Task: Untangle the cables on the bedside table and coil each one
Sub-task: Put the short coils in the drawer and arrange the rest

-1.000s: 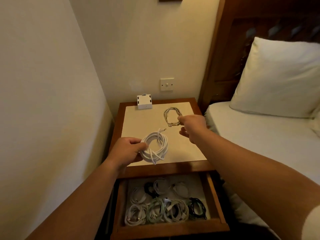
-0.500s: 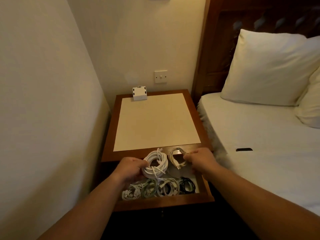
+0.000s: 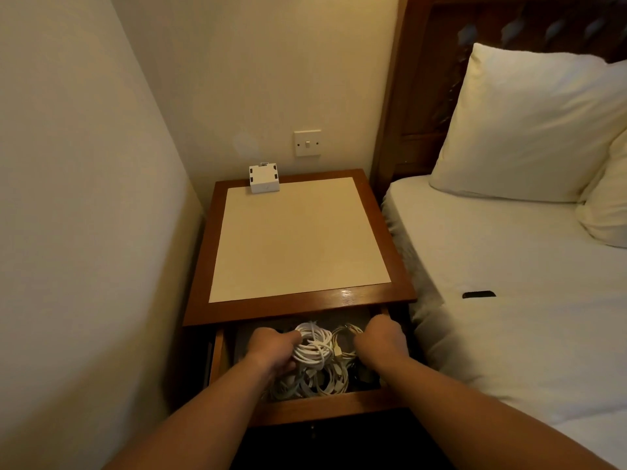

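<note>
Down in the open brown wooden drawer (image 3: 325,407) | left hand (image 3: 271,347) grips a thick white coiled cable (image 3: 314,347) | right hand (image 3: 381,340) grips a thin pale coiled cable (image 3: 344,335) just beside it | more coiled cables (image 3: 319,385) lie under them | farther back, a small white box (image 3: 264,178) sits on the brown wooden bedside table (image 3: 298,308)

Glossy varnished wood frames the bedside table (image 3: 371,296) round a matt cream panel (image 3: 298,239); the drawer (image 3: 325,407) is wood too. The white cable (image 3: 314,349) looks like smooth plastic, the beige cable (image 3: 344,334) duller. The pillow (image 3: 529,130) is cloth.
</note>
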